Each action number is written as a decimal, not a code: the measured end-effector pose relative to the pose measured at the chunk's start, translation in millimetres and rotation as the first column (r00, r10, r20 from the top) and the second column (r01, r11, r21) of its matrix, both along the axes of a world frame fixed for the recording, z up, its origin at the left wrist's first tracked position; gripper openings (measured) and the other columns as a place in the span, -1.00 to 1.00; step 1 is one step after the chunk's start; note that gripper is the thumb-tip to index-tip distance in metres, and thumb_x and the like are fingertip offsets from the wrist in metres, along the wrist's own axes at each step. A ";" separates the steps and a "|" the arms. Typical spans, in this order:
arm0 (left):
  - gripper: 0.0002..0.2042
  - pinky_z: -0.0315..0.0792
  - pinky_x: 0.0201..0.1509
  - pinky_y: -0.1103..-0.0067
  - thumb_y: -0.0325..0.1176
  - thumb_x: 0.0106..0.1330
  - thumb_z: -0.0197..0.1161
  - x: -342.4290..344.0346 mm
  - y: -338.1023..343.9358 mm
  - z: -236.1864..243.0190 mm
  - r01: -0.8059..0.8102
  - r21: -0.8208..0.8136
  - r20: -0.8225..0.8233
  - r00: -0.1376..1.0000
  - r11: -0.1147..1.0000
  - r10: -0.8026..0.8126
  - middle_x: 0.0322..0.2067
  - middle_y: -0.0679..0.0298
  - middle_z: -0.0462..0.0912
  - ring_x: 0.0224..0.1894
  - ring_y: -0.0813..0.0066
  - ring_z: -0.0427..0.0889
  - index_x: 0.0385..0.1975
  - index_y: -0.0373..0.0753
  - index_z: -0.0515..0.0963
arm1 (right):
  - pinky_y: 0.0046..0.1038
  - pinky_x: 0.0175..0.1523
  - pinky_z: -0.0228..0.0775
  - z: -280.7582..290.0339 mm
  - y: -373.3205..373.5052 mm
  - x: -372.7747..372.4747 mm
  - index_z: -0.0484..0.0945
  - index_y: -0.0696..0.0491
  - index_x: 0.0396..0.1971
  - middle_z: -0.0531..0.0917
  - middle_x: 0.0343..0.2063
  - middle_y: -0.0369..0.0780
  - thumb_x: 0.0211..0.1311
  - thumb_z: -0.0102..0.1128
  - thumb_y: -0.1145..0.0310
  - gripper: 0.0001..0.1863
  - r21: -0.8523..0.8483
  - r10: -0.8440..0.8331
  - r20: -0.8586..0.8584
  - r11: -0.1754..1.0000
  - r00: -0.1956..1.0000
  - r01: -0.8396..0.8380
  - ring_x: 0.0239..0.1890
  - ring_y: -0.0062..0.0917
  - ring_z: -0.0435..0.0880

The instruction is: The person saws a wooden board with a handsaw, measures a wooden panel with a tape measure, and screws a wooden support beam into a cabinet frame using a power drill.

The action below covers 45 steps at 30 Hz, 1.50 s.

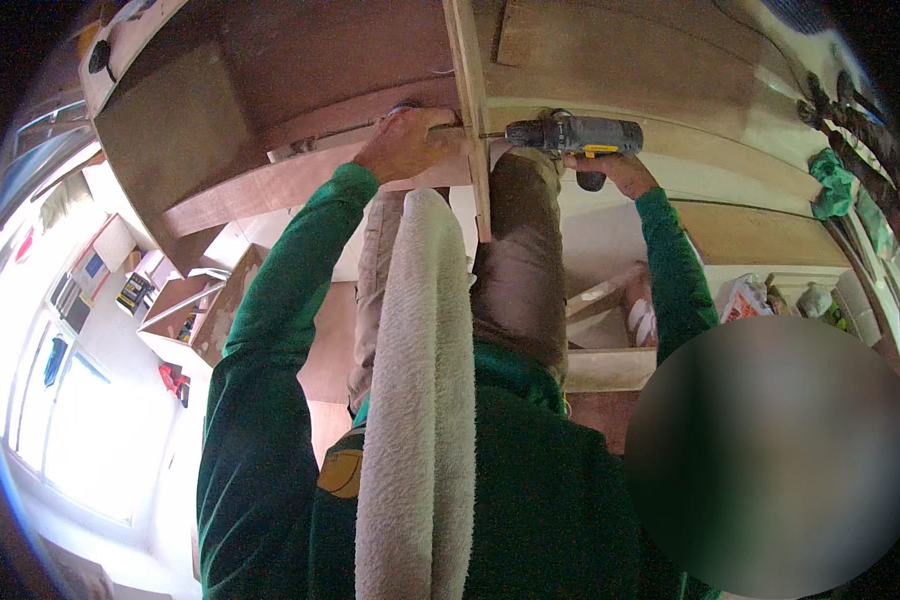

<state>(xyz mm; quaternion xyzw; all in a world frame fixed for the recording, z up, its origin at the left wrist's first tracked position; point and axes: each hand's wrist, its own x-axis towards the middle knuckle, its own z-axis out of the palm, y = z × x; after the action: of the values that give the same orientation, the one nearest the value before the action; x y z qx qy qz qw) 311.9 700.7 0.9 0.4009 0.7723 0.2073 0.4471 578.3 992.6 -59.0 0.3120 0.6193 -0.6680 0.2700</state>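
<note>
My right hand (625, 172) is wrapped round the grip of a grey and black cordless drill (590, 134) with a yellow accent. The drill lies level, its chuck pointing left. Its thin bit reaches the right face of a narrow upright wooden board (467, 90). On the board's other side, my left hand (410, 145) is curled, with fingertips close against the wood. A small dark thing shows at the back of that hand; what the fingers hold, if anything, is hidden. A long curved wooden strip (260, 185) runs leftward from beneath my left hand.
A white towel (420, 400) hangs down in front of me. Brown panels (350, 50) stand on both sides of the board. At the left are an open wooden box (210, 310) and a bright window (85, 430). Bags and a green cloth (831, 184) lie at the right.
</note>
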 end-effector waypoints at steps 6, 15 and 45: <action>-0.33 0.60 0.11 0.04 0.27 0.16 0.49 8.6 14.4 14.5 0.196 -0.218 -0.149 0.961 0.956 -0.232 -0.10 -0.08 0.76 0.02 -0.15 0.75 -0.03 -0.26 0.65 | -0.38 0.07 0.58 -13.2 -1.4 22.6 0.75 0.06 -0.07 0.80 -0.16 -0.32 0.23 0.61 0.26 -0.66 -0.168 -0.112 -0.087 0.981 0.990 0.096 -0.12 -0.55 0.74; -0.29 0.55 0.11 -0.02 0.31 0.13 0.48 13.7 6.7 9.8 0.161 -0.162 -0.207 0.959 0.974 -0.193 -0.12 -0.17 0.75 0.00 -0.19 0.73 -0.08 -0.31 0.64 | -0.42 -0.05 0.55 27.2 -29.5 26.8 0.69 0.05 -0.20 0.72 -0.33 -0.35 0.32 0.52 0.24 -0.76 -0.175 -0.287 -0.094 0.947 0.953 0.268 -0.27 -0.59 0.68; -0.74 0.53 0.14 -0.02 -0.60 0.31 0.16 -497.2 -87.1 83.3 -0.335 0.698 -0.423 0.519 0.632 0.743 0.03 -0.08 0.67 0.18 -0.21 0.56 -0.03 -0.37 0.63 | -0.33 -0.19 0.55 178.3 -260.3 197.3 0.65 -0.03 -0.26 0.60 -0.44 -0.36 0.44 0.37 0.22 -0.84 0.274 -0.854 0.195 0.519 0.481 0.810 -0.37 -0.54 0.63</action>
<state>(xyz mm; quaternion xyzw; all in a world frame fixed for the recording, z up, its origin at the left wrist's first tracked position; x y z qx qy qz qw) -185.4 613.7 84.2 0.2794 0.8747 0.3851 -0.0926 775.5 732.3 119.3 0.6908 0.3862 -0.6110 -0.0192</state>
